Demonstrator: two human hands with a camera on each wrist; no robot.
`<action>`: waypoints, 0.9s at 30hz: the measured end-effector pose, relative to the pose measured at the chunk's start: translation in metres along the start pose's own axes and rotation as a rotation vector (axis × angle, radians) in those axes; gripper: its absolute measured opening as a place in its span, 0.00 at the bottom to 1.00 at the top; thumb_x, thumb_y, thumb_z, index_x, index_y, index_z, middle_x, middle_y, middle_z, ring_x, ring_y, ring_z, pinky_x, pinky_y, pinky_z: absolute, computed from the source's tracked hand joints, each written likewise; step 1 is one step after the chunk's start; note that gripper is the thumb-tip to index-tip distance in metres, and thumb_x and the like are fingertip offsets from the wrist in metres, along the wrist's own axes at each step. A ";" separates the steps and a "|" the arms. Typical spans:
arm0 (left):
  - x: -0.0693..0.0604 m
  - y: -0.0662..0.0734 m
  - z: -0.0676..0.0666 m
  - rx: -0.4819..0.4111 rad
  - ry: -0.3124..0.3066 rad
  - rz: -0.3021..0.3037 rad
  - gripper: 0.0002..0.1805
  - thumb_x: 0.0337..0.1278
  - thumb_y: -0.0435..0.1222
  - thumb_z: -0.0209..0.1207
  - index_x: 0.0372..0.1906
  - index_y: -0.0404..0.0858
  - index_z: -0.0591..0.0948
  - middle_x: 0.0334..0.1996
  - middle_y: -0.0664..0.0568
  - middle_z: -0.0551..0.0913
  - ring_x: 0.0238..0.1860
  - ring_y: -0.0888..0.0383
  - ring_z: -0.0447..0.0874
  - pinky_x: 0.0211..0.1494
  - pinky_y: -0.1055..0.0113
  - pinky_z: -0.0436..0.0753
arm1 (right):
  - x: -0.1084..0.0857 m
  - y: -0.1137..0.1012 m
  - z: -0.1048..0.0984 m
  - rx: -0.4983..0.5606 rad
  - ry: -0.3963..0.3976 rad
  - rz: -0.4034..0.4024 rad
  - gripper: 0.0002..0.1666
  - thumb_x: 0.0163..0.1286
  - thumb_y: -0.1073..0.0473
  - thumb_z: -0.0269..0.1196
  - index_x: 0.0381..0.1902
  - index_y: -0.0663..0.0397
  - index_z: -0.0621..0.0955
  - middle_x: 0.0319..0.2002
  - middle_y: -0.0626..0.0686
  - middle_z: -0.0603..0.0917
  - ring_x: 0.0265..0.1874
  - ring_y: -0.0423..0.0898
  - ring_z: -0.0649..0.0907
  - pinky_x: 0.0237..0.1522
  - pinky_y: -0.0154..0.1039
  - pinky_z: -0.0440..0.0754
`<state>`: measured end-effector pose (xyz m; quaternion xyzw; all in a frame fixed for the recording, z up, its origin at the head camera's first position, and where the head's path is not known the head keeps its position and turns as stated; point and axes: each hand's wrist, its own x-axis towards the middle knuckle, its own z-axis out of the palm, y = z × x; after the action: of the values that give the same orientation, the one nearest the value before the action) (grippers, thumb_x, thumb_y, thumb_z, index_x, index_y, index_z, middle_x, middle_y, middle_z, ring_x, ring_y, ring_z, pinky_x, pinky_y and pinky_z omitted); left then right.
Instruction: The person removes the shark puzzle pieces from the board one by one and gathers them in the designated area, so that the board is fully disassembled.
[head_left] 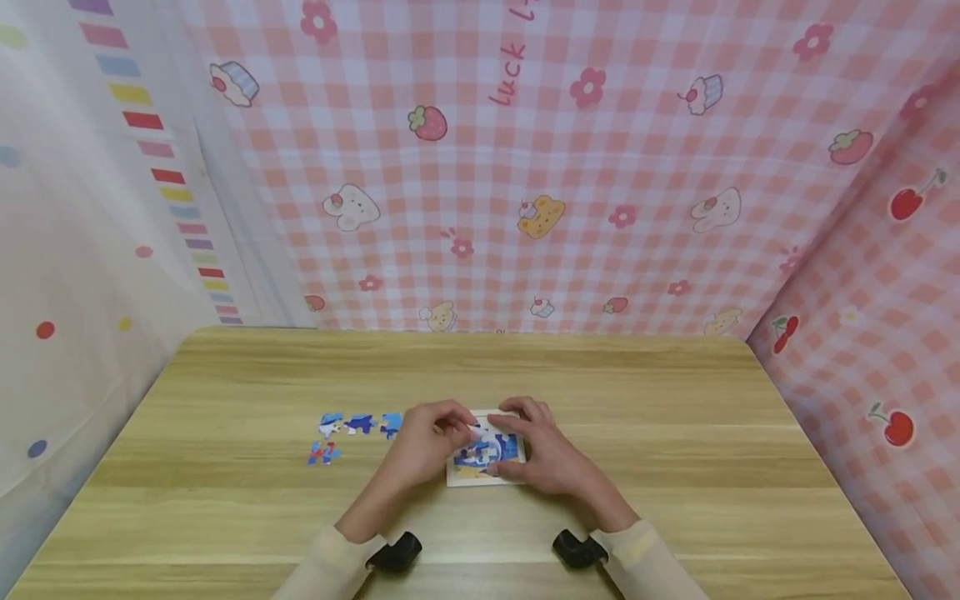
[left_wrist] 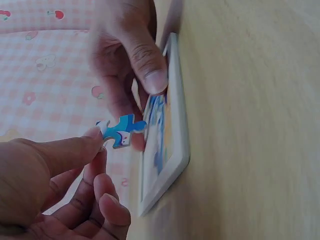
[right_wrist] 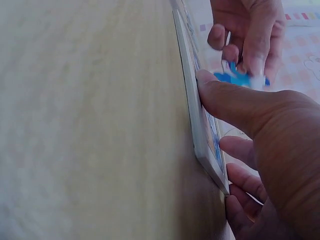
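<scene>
Four or more to fit, judging by loose pieces left of the part-filled tray. Pinching another puzzle piece above it with the left hand, gripping its right side with the right hand.

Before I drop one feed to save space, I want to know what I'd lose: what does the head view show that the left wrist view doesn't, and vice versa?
Only the head view: the loose puzzle pieces and two black wrist devices.
Only the left wrist view: clear knobs and blue print on the pinched piece.
Both: the left hand, the right hand, the white-rimmed puzzle tray, the wooden table and the pink checked cloth.
</scene>
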<state>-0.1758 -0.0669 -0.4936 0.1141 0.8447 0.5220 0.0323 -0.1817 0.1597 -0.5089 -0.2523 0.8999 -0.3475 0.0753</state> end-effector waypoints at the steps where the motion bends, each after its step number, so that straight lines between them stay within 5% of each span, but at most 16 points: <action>1: -0.001 -0.001 -0.003 -0.003 0.003 -0.002 0.05 0.60 0.30 0.68 0.35 0.44 0.87 0.28 0.56 0.86 0.31 0.61 0.80 0.36 0.70 0.80 | 0.000 0.000 0.000 -0.001 -0.001 -0.002 0.40 0.61 0.47 0.76 0.69 0.49 0.78 0.71 0.53 0.69 0.72 0.54 0.63 0.72 0.61 0.66; 18: -0.032 -0.024 -0.073 0.033 0.012 -0.066 0.03 0.59 0.33 0.70 0.37 0.42 0.87 0.29 0.52 0.86 0.26 0.61 0.77 0.29 0.72 0.75 | 0.000 0.001 0.001 -0.006 -0.003 0.010 0.41 0.61 0.46 0.76 0.70 0.48 0.77 0.72 0.53 0.68 0.74 0.55 0.62 0.73 0.61 0.65; 27: -0.042 -0.043 -0.106 0.104 0.009 -0.039 0.03 0.59 0.34 0.70 0.37 0.41 0.87 0.29 0.53 0.86 0.27 0.65 0.77 0.31 0.72 0.77 | 0.000 0.001 0.001 -0.009 -0.004 0.009 0.41 0.61 0.46 0.76 0.70 0.48 0.77 0.72 0.53 0.68 0.74 0.54 0.62 0.73 0.60 0.65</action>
<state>-0.1598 -0.1873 -0.4866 0.0968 0.8728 0.4773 0.0328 -0.1818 0.1597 -0.5107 -0.2491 0.9025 -0.3426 0.0778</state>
